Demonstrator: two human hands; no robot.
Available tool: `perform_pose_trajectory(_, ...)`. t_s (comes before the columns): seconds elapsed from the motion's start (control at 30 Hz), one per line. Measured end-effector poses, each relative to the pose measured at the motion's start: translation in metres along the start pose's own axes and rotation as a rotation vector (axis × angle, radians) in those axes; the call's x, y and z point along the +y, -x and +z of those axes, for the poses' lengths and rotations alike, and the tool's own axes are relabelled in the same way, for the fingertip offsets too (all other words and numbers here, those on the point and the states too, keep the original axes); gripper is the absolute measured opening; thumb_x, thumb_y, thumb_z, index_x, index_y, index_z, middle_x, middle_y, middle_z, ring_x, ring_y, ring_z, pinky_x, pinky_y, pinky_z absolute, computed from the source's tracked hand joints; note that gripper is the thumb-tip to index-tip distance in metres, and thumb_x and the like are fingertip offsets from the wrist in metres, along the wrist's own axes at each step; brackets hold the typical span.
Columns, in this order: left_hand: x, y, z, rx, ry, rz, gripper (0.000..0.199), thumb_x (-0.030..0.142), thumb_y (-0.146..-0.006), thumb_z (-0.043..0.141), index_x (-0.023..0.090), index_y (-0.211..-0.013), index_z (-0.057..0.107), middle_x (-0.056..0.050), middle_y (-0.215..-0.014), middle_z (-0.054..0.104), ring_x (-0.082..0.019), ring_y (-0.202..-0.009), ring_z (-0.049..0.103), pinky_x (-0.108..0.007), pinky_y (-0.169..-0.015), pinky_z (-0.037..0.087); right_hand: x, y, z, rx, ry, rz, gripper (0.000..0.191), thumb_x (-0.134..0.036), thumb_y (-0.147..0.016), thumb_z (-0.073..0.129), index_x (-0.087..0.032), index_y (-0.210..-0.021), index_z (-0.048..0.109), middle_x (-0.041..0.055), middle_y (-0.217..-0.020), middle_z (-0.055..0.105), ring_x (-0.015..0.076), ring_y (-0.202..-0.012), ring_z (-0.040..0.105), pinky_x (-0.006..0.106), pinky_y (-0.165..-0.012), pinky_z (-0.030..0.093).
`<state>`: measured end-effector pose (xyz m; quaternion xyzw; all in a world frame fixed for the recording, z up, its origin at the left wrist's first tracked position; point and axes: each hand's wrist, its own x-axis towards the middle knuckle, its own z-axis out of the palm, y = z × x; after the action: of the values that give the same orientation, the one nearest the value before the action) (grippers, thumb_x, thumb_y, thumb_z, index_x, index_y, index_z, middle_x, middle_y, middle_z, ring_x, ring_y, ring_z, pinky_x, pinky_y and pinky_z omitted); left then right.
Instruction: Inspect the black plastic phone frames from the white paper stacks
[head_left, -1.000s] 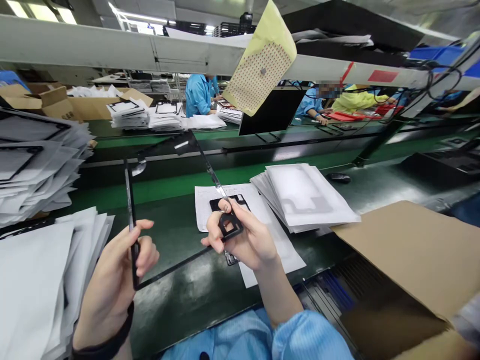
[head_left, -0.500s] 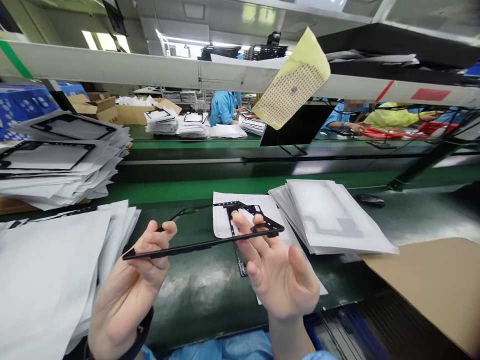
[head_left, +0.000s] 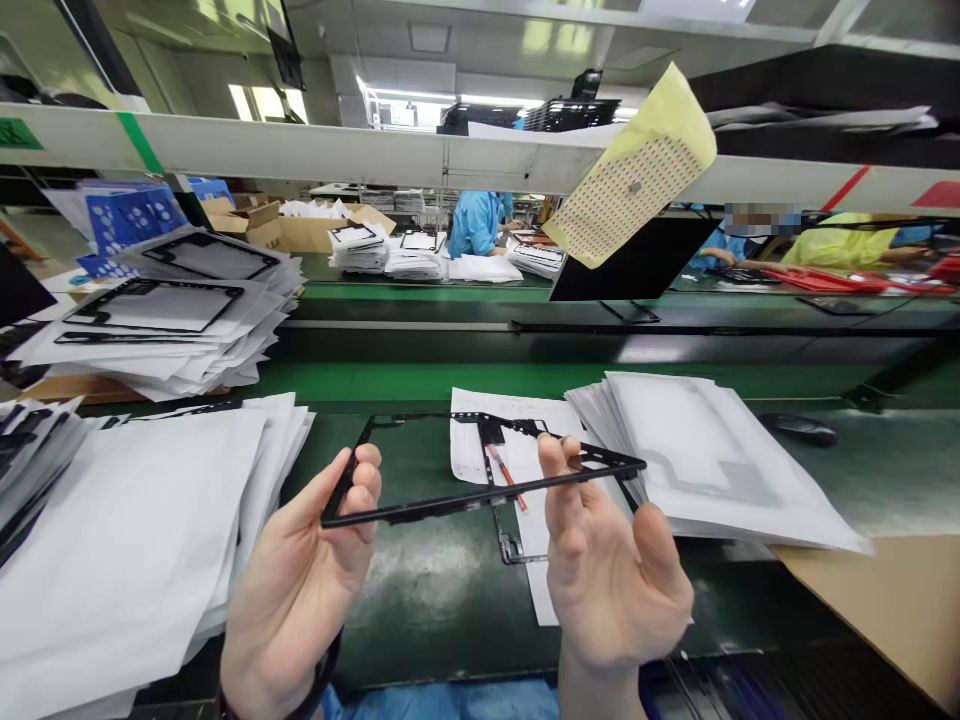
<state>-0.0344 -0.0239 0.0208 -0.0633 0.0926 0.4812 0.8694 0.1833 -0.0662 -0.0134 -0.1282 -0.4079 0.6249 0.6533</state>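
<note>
Since the black rectangular frame point(head_left: 442, 506) looks light yet bendable, I'd hold opposite ends — above the green workbench point(head_left: 420, 610), my left hand point(head_left: 296, 575) pinches one; my right hand point(head_left: 607, 590), thumb spread, supports the other.

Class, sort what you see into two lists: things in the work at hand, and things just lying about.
In the work:
- black frame, gripped by the left hand, against the fingers of the right hand
- probably the similar item on the bench

Seemingly lying about:
- red pen
- computer mouse
- yellow sticker sheet, hanging
</note>
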Motion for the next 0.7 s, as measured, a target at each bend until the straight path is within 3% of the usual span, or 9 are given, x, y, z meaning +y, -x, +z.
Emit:
perform_pose_trajectory(0.1, -0.006, 0.000, 0.005, 0.202, -0.051, 0.126, 0.035, 0.014, -0.098, 0.024, 0.013, -0.087, 0.057, -0.012, -0.068, 0.071, -0.016, -0.055, 0.071, -0.017, -0.047, 0.056, -0.006, 0.001, 0.002, 0.096, -0.209, 0.117, 0.037, -0.044, -0.092, 0.060, -0.028, -0.126, 0.059, 0.0023, -0.142, 0.054, 0.0066, -0.123, 0.055, 0.011, -0.087, 0.053)
perform_pose_trajectory(0.23, -0.015, 0.000, 0.010, 0.350, -0.140, 0.258, 0.041, 0.006, -0.095, 0.027, 0.009, -0.083, 0.066, -0.013, -0.072, 0.072, -0.013, -0.054, 0.070, -0.009, -0.042, 0.050, -0.006, -0.007, 0.007, 0.107, -0.304, 0.062, 0.037, -0.036, -0.090, 0.064, -0.023, -0.125, 0.060, 0.0034, -0.133, 0.062, 0.0045, -0.116, 0.061, 0.006, -0.085, 0.052)
perform_pose_trajectory(0.3, -0.023, -0.001, 0.009, 0.294, -0.274, 0.361, 0.026, 0.004, -0.088, 0.047, 0.009, -0.076, 0.070, -0.010, -0.069, 0.072, -0.013, -0.055, 0.070, -0.007, -0.040, 0.048, -0.002, -0.014, 0.013, 0.083, -0.341, 0.032, 0.033, -0.031, -0.092, 0.063, -0.020, -0.123, 0.061, 0.0031, -0.126, 0.067, 0.0043, -0.111, 0.064, 0.005, -0.087, 0.051)
perform_pose_trajectory(0.37, -0.032, -0.004, 0.009, 0.162, -0.476, 0.487, 0.005, 0.009, -0.071, 0.075, 0.012, -0.069, 0.072, -0.005, -0.065, 0.072, -0.014, -0.054, 0.069, -0.006, -0.040, 0.048, 0.003, -0.022, 0.021, 0.055, -0.378, 0.065, 0.030, -0.030, -0.092, 0.062, -0.018, -0.120, 0.063, 0.0039, -0.117, 0.071, 0.0061, -0.105, 0.067, 0.008, -0.088, 0.052)
perform_pose_trajectory(0.43, -0.041, -0.006, 0.008, 0.042, -0.683, 0.610, 0.021, 0.020, -0.055, 0.090, 0.017, -0.069, 0.075, -0.002, -0.065, 0.073, -0.013, -0.052, 0.068, -0.006, -0.041, 0.048, 0.008, -0.027, 0.029, 0.013, -0.425, 0.129, 0.027, -0.031, -0.092, 0.063, -0.015, -0.114, 0.066, 0.0050, -0.108, 0.074, 0.0075, -0.097, 0.070, 0.010, -0.085, 0.055)
perform_pose_trajectory(0.57, -0.050, -0.007, 0.008, 0.011, -0.903, 0.795, 0.020, 0.035, -0.057, 0.089, 0.024, -0.068, 0.077, -0.001, -0.066, 0.075, -0.012, -0.048, 0.067, -0.005, -0.039, 0.045, 0.017, -0.027, 0.033, -0.117, -0.610, 0.156, 0.027, -0.029, -0.101, 0.050, -0.011, -0.095, 0.068, 0.0029, -0.083, 0.076, 0.0043, -0.071, 0.072, 0.006, -0.062, 0.057)
perform_pose_trajectory(0.7, -0.052, -0.006, 0.008, 0.046, -0.955, 0.872, 0.019, 0.039, -0.056, 0.088, 0.027, -0.066, 0.077, 0.000, -0.064, 0.074, -0.010, -0.042, 0.064, -0.006, -0.037, 0.045, 0.020, -0.024, 0.029, -0.172, -0.773, 0.192, 0.034, -0.029, -0.104, 0.040, -0.008, -0.095, 0.065, 0.0057, -0.077, 0.076, 0.0040, -0.061, 0.071, 0.003, -0.049, 0.052)
